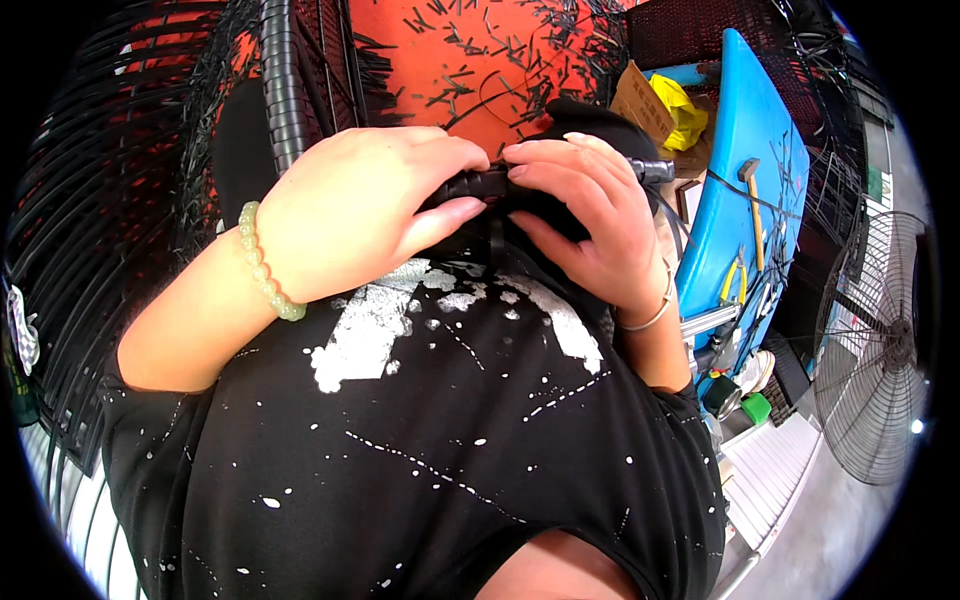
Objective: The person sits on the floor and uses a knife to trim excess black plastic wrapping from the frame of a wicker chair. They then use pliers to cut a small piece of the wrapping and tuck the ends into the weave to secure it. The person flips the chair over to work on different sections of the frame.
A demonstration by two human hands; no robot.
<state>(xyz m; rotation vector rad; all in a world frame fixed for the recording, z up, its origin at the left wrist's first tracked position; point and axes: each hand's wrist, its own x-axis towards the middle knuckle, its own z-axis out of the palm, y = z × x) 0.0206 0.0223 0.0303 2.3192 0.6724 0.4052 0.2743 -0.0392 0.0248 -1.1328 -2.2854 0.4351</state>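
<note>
Two hands on a black wrapped rod

We see a black strip-wrapped rod (pixel 483 186) at the centre of the scene, lying left to right in front of the person's black shirt (pixel 440 440). The left hand (pixel 350 205) comes to it from the left, its thumb beneath and its forefinger above, nearly closed, with the rod pinched between them. The right hand (pixel 592 215) arches over the rod's right part, fingers bent and fingertips on it, the thumb lower and spread away; how firmly it grips we cannot tell. The rod's end shows beyond this hand on the right. On the left wrist we find a pale green bead bracelet (pixel 262 265), on the right a thin bangle (pixel 648 318).

Far off, black strip offcuts (pixel 578 50) lie over an orange-red floor (pixel 400 70). To the right we see a blue tabletop (pixel 730 130) bearing a wooden-handled hammer (pixel 756 220) and yellow-handled pliers (pixel 735 278); beyond its left edge, a yellow bag (pixel 683 115) sits against a cardboard box (pixel 638 105). A caged fan (pixel 900 345) stands farthest right.
</note>
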